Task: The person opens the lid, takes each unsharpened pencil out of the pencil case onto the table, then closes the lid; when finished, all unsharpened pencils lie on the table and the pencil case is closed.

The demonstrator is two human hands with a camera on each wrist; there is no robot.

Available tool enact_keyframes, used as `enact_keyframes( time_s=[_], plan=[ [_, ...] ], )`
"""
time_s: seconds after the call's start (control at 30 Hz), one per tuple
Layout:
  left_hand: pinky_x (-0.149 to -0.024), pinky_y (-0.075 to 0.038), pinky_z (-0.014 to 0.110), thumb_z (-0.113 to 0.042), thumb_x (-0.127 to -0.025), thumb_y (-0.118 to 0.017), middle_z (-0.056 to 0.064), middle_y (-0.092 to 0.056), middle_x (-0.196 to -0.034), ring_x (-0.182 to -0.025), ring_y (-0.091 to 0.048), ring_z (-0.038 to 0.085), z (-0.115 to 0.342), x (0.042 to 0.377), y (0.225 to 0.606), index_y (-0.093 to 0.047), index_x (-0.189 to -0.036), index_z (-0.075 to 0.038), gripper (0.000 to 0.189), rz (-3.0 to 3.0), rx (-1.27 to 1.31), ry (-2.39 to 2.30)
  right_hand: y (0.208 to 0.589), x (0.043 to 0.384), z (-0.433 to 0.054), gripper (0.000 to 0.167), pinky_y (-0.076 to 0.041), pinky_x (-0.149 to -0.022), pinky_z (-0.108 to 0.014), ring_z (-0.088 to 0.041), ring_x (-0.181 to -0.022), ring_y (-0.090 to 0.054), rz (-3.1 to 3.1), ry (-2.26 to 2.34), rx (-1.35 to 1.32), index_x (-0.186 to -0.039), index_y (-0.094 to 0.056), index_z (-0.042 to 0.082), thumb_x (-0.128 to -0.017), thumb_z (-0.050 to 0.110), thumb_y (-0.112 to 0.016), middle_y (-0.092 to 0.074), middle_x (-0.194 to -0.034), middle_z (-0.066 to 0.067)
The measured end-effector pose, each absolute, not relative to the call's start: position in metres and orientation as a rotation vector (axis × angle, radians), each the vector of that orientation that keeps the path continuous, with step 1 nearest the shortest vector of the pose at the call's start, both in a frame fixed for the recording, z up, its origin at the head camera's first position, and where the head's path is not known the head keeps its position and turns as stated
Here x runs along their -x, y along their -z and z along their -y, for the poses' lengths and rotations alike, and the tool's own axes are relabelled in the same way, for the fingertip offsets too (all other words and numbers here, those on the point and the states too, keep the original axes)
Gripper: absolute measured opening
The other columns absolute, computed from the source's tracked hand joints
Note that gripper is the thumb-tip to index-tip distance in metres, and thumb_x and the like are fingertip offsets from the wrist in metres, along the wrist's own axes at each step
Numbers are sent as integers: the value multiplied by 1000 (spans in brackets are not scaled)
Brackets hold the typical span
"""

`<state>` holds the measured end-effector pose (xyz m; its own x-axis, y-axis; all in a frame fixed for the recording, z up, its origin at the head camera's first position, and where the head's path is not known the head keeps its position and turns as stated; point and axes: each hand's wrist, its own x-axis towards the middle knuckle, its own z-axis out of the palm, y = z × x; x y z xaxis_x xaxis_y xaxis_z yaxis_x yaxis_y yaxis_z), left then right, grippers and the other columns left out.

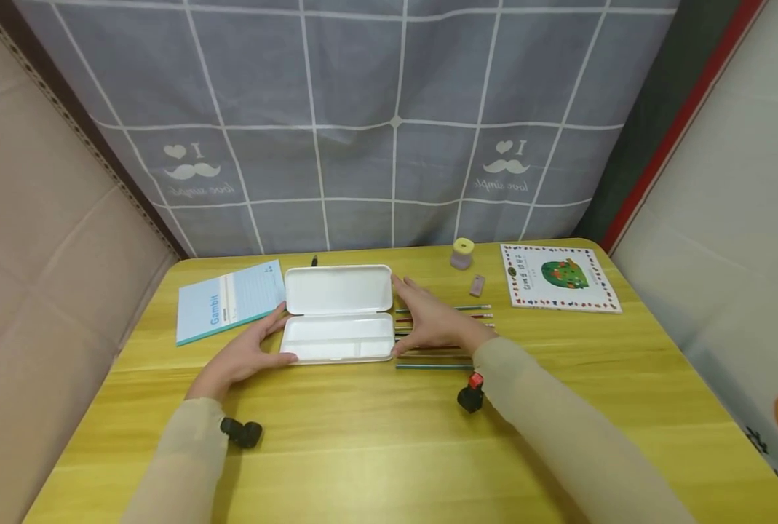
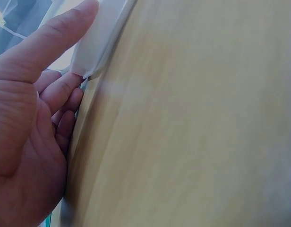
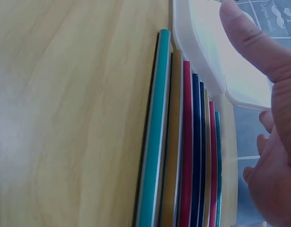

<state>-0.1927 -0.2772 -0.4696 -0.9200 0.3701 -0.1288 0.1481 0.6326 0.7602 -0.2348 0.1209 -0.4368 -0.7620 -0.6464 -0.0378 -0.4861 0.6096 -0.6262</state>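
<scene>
A white pencil case (image 1: 339,290) lies unfolded on the table, its lid laid back and its lower half divided by low ridges. At its left side is my left hand (image 1: 247,354), thumb by the front corner and the other fingers near the hinge. In the left wrist view, a finger of that hand touches the case's edge. My right hand (image 1: 431,316) spans the right side with thumb and fingers spread, over a row of pencils (image 3: 159,132). Whether the right fingertips press on the case is hard to tell. Part of the row is hidden beneath that hand.
Left of the case lies a pale blue notebook (image 1: 195,313). A small dark-tipped object (image 1: 314,260) shows behind the lid. Toward the back right are a yellow-topped round container (image 1: 462,255), an eraser (image 1: 477,285) and a white picture booklet (image 1: 562,280). A grey curtain (image 1: 356,167) hangs behind.
</scene>
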Motion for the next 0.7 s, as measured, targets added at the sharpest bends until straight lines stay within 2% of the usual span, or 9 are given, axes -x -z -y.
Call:
enact_keyframes(
  time_s=[0.17, 0.37, 0.57, 0.7],
  plan=[
    [-124, -6, 67, -40, -88, -86, 16, -37, -166, -159, -8, 39, 279, 195, 471, -9, -170, -18, 115, -2580, -420, -1172, 436, 231, -124, 137, -14, -127, -59, -34, -161, -1, -2545, 1007, 937, -170, -4, 13, -73, 39, -98, -7, -175, -12],
    [-123, -8, 67, -42, -88, -85, 15, -37, -166, -159, -8, 41, 280, 196, 469, -11, -169, -10, 114, -2595, -403, -1131, 435, 225, -130, 124, -26, -126, -50, -21, -158, -22, -2483, 1238, 938, -169, -17, 22, -75, 25, -98, -28, -171, 1],
    [-124, -10, 66, -40, -88, -86, 18, -38, -165, -158, -13, 41, 281, 196, 470, -13, -168, -5, 113, -2591, -385, -1148, 434, 220, -133, 116, -29, -124, -46, -22, -154, -33, -2562, 1171, 1080, -167, -27, 17, -76, 28, -97, -38, -166, -3],
    [-123, -15, 66, -41, -88, -86, 22, -39, -163, -156, -23, 43, 281, 195, 470, -17, -167, -5, 111, -2584, -375, -1162, 433, 212, -133, 105, -32, -123, -44, -22, -151, -38, -2588, 1104, 1136, -162, -37, 15, -77, 31, -96, -42, -163, -2]
  ],
)
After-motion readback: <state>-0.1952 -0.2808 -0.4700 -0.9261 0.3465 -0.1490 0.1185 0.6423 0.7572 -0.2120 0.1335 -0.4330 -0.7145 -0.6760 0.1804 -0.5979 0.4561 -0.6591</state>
